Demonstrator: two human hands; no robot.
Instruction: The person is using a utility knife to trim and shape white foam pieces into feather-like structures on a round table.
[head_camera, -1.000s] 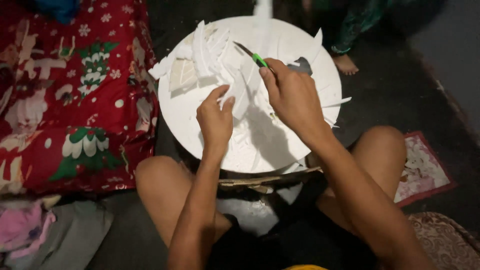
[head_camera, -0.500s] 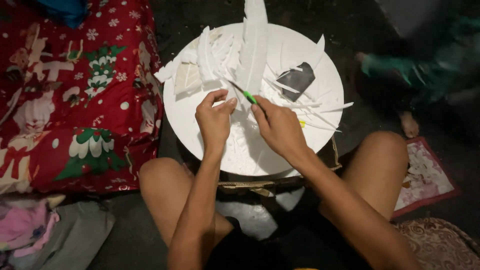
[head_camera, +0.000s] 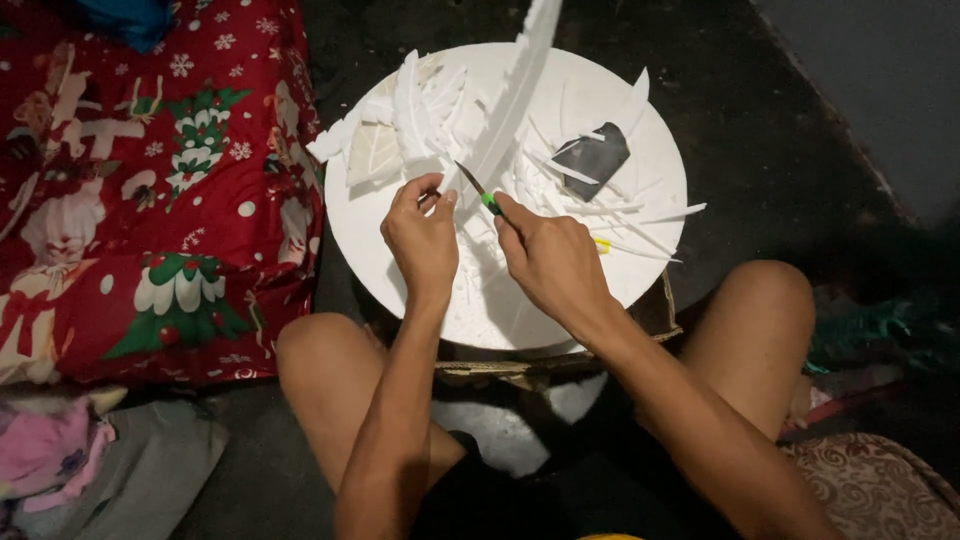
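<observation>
My left hand pinches the lower end of a long white feather-shaped foam strip that stands up over the round white foam disc. My right hand grips a small knife with a green handle, its blade set against the strip just right of my left fingers. White foam slivers and cut pieces lie across the disc, along with a dark grey sheet.
A red blanket with a festive tree pattern lies at the left. The disc rests on a cardboard box between my bare knees. Pink and grey cloth sits bottom left; a patterned mat bottom right.
The right hand came down from the far side of the disc to meet the left hand, and the long white strip now stands between them. The person's foot at the top right is gone.
</observation>
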